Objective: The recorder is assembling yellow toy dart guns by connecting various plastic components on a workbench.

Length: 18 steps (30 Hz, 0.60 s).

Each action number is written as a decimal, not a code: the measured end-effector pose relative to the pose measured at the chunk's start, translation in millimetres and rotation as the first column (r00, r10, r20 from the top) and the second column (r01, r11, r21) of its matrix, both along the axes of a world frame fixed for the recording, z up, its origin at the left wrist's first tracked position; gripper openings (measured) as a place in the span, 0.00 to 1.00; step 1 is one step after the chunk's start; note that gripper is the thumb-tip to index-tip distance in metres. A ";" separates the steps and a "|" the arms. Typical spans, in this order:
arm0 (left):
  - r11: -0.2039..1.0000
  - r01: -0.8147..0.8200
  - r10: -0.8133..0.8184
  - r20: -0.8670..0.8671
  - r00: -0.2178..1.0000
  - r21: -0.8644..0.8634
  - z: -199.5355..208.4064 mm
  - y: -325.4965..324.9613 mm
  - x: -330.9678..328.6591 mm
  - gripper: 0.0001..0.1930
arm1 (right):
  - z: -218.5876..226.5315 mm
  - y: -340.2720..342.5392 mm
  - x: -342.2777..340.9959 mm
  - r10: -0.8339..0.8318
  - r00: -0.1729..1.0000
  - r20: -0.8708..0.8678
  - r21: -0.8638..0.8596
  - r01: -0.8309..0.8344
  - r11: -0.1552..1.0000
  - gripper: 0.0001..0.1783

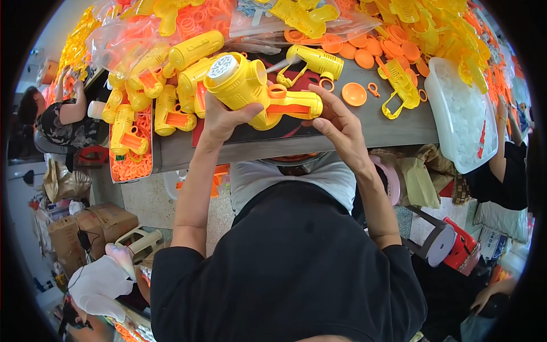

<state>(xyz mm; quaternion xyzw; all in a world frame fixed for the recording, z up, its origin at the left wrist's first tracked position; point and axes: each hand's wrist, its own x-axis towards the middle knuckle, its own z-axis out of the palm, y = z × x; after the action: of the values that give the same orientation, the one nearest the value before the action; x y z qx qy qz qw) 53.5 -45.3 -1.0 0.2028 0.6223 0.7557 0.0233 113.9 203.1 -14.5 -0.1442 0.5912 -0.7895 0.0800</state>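
A yellow toy gun with an orange handle insert and a round white front full of holes is held over the table's near edge. My left hand wraps the barrel from below, its thumb across the near side. At the handle's end, my right hand is closed with thumb and fingers on either side. Just beyond lies a yellow half shell beside a small orange ring. Finished-looking yellow toy guns are piled left of my left hand. Another open yellow shell rests to the right.
Orange discs and an orange cap lie on the grey table. A white tub of translucent pieces stands right; a box of orange parts stands left. Bagged orange rings and yellow shells fill the back. Other people sit nearby.
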 end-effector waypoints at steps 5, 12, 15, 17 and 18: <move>1.000 -0.019 0.020 -0.044 0.999 0.017 -13.6 -4.5 -3.5 0.36 | -9.2 -4.2 -12.1 -0.090 0.988 -0.128 0.180 0.112 0.977 0.24; 0.965 0.117 -0.155 -0.151 0.976 -0.234 14.0 -13.1 -15.2 0.45 | -26.1 -10.7 -0.7 -0.237 0.788 -0.568 0.311 0.472 0.825 0.24; 0.935 0.153 -0.186 -0.075 0.980 -0.321 14.5 -14.8 -12.5 0.44 | -24.2 -10.2 -0.2 -0.238 0.738 -0.632 0.301 0.516 0.802 0.25; 0.953 0.159 -0.174 -0.034 0.984 -0.258 10.7 -12.8 -8.9 0.43 | -21.7 -8.6 1.7 -0.234 0.720 -0.653 0.313 0.538 0.783 0.25; 0.953 0.160 -0.174 -0.034 0.984 -0.258 10.6 -12.8 -9.3 0.43 | -21.2 -7.9 2.5 -0.230 0.702 -0.674 0.324 0.561 0.762 0.25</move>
<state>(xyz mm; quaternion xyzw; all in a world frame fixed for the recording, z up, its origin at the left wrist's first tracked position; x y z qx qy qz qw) 44.2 -58.1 9.7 0.2711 0.6950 0.6591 0.0955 116.4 195.2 -35.7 -0.2226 0.7875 -0.5155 -0.2541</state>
